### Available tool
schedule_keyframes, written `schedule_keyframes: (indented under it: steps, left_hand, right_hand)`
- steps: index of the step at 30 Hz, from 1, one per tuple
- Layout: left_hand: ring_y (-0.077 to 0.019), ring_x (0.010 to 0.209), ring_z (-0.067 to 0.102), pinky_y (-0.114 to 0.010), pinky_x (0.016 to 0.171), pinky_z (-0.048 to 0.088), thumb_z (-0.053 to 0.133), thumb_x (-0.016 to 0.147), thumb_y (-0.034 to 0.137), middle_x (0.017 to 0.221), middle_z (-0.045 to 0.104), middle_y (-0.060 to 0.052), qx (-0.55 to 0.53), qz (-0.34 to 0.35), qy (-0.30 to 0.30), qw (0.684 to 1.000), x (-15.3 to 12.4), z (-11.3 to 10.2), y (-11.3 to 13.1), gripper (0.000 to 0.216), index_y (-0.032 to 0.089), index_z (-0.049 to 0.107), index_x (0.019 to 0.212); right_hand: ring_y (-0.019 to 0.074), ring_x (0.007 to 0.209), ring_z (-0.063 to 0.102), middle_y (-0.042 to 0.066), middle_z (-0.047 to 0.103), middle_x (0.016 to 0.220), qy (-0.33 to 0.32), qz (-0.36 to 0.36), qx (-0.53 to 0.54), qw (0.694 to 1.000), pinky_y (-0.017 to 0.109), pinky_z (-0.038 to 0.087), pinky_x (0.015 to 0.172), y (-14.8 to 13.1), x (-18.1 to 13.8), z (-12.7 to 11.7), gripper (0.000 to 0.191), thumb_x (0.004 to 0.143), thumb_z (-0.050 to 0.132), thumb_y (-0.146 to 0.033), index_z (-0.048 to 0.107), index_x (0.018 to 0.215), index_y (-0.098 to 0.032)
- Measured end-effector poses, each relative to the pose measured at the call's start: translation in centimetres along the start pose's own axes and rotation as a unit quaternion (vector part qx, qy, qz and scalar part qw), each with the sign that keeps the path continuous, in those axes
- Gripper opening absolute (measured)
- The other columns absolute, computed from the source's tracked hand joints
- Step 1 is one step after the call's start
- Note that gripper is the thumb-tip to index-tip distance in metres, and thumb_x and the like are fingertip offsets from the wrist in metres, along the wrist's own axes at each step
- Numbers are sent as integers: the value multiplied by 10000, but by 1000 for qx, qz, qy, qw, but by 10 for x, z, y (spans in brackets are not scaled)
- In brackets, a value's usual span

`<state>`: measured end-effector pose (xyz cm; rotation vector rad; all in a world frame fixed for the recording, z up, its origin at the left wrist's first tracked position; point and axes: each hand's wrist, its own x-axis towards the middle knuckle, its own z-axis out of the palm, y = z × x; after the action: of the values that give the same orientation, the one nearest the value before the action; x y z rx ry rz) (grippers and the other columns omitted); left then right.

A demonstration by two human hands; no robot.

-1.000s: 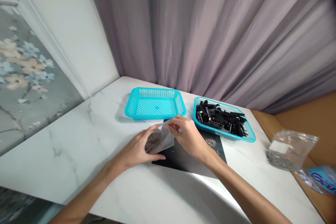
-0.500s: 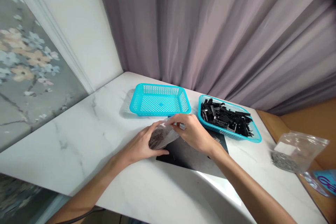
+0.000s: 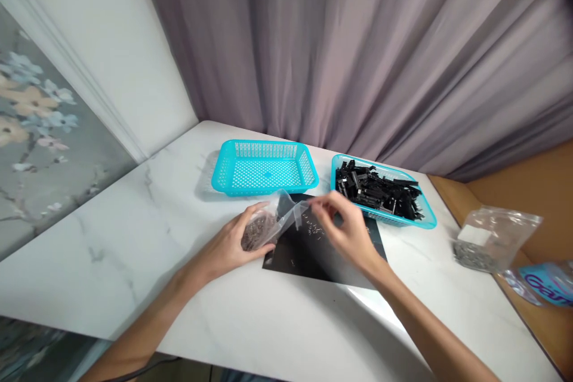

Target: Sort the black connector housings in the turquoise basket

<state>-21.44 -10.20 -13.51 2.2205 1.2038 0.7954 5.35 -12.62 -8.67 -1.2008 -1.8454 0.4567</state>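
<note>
My left hand [image 3: 237,239] is wrapped round a clear plastic bag [image 3: 264,228] with many small brownish metal pieces at its bottom. With thumb and forefinger, my right hand [image 3: 344,227] pinches the bag's upper edge and draws it out to the right. Under both hands lies a flat black sheet [image 3: 308,259] on the white marbled table. Small shiny pieces [image 3: 313,228] are scattered on the sheet between the bag and my right hand; they are too small to name.
Behind the bag stands a turquoise basket [image 3: 219,176] with nothing in it. A second turquoise basket [image 3: 430,215] at the right is heaped with black plastic parts [image 3: 376,191]. Farther right are a clear bag of grey metal pieces [image 3: 478,253] and a plastic bottle [image 3: 546,282] lying down.
My right hand has moved right, pulling the bag's edge outward so the mouth is stretched. Shiny pieces now show on the black sheet. The view has shifted slightly.
</note>
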Motion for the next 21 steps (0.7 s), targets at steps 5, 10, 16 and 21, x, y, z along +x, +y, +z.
schedule_keyframes:
  steps: [5, 10, 16, 21]
  left_hand:
    - [-261, 1307, 607, -372, 1099, 523, 758, 859, 462, 1426, 612, -60, -5, -13, 1, 1000, -1, -5, 1, 775, 299, 368, 1509]
    - [-274, 1303, 609, -385, 1100, 523, 763, 845, 495, 1404, 625, -71, 2, -22, 6, 1000, 0, -7, 1, 794, 274, 379, 1504]
    - [-276, 1348, 574, -421, 1145, 487, 752, 864, 447, 1460, 581, -81, 15, 5, 6, 1000, -2, -5, -3, 758, 274, 379, 1501]
    - [-260, 1323, 591, -433, 1141, 496, 742, 882, 386, 1422, 605, -85, 19, 47, 12, 999, -6, -4, 1, 704, 268, 396, 1484]
  right_hand:
    - [222, 1094, 610, 98, 669, 1219, -166, -85, -85, 979, 377, 542, 936, 20, -67, 24, 308, 1031, 581, -294, 664, 1316, -214]
    - [281, 1110, 598, 117, 634, 1383, -162, -185, -257, 935, 437, 532, 895, 18, -89, 32, 410, 1057, 509, -305, 561, 1445, -182]
    - [200, 832, 628, 80, 737, 1033, -66, -189, -235, 951, 351, 499, 730, 29, -97, 40, 226, 1057, 478, -173, 680, 1157, -179]
    - [163, 774, 641, 63, 701, 936, 24, -132, -116, 984, 295, 495, 665, 19, -70, 30, 135, 1039, 548, -185, 682, 1051, -193]
